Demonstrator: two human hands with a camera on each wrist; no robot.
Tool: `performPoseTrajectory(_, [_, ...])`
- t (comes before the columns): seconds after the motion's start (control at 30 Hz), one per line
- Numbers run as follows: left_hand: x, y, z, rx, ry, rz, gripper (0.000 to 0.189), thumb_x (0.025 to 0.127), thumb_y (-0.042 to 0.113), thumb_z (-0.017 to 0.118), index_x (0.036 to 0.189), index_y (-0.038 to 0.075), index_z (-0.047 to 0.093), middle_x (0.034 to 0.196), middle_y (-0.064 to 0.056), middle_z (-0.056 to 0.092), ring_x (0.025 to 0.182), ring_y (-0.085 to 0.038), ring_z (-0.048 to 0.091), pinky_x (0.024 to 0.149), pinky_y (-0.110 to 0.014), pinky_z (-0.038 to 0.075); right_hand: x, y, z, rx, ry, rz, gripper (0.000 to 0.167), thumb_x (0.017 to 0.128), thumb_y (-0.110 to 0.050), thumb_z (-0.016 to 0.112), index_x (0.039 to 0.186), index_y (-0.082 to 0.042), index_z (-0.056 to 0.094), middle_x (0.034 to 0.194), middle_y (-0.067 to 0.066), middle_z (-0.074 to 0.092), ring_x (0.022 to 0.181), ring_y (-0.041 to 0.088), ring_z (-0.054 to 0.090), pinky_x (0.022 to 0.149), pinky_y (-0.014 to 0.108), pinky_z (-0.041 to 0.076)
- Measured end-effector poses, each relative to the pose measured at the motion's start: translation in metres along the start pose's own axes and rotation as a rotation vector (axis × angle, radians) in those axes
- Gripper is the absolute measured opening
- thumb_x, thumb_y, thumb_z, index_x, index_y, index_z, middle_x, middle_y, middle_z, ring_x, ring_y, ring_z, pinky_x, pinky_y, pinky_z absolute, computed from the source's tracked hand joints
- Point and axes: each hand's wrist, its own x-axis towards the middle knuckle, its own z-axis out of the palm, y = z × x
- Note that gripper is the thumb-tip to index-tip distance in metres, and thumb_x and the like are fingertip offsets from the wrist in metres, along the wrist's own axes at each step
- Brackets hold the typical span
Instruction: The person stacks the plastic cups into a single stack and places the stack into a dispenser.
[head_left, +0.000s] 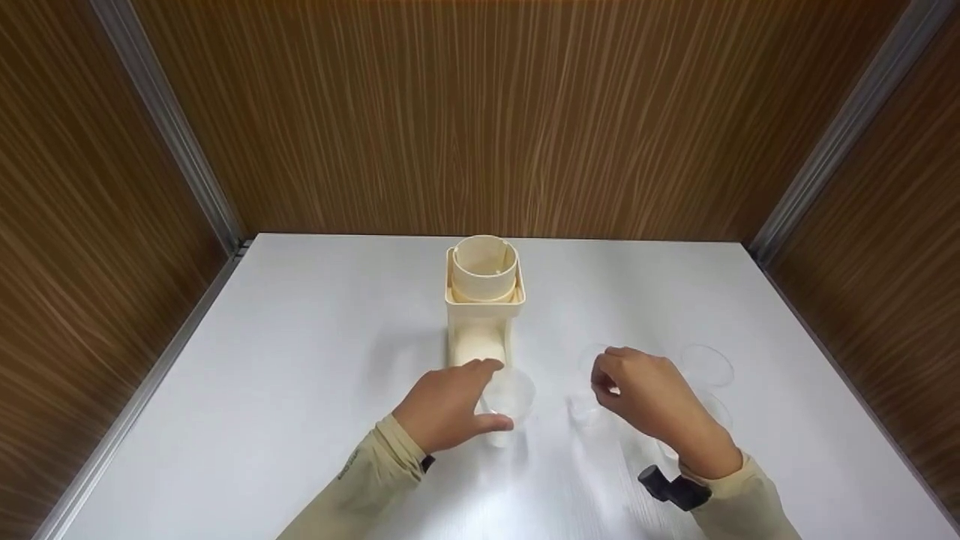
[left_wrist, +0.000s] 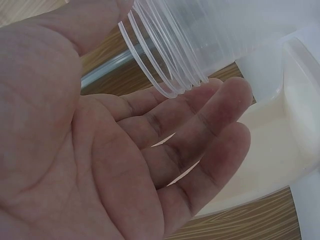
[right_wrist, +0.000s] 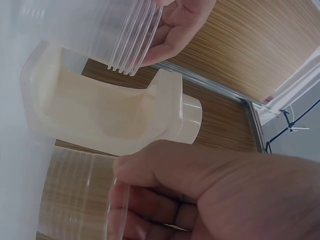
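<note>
A stack of clear plastic cups (left_wrist: 200, 40) stands upright, rims up, in front of a cream plastic stand (head_left: 481, 337). My left hand (head_left: 454, 405) curves loosely beside the stack, with thumb and fingers spread wide around its rims. In the left wrist view the fingers are mostly straight and the palm is bare. To the right, my right hand (head_left: 641, 390) pinches the rim of a single clear cup (right_wrist: 75, 190) between thumb and fingers. That cup is upright, low by the table; its outline is faint in the head view.
More clear cups (head_left: 707, 366) stand on the white table (head_left: 315, 315) around and beyond the right hand. The cream stand carries a round open tube (head_left: 485, 262) on top. Wood-patterned panels (head_left: 480, 120) with metal edges enclose the table at the back and sides.
</note>
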Motion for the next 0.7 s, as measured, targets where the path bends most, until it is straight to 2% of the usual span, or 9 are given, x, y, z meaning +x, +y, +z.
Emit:
performPoseTrajectory(0.37, [-0.0008,-0.0002,0.0000,0.006,0.011,0.010,0.075,0.088,0.053,0.077,0.143,0.007,0.056,0.131,-0.007,0.069,0.106,-0.026,0.071,0.087,-0.044,0.057,0.0009,0.0015,0.0011,0.001,0.043,-0.034,0.027,0.077,0.000,0.077,0.072,-0.019,0.058,0.072,-0.011,0.053,0.066,0.005,0.051,0.056,0.025,0.044])
performPoseTrajectory(0.7, [-0.0001,-0.0003,0.0002,-0.002,0.003,0.005,0.073,0.089,0.051,0.078,0.144,0.008,0.055,0.132,-0.008,0.068,0.109,-0.027,0.071,0.089,-0.046,0.057,0.0029,0.0005,0.0017,0.004,0.090,-0.066,0.025,0.078,-0.002,0.078,0.073,-0.019,0.061,0.073,-0.011,0.058,0.069,0.005,0.060,0.058,0.026,0.050])
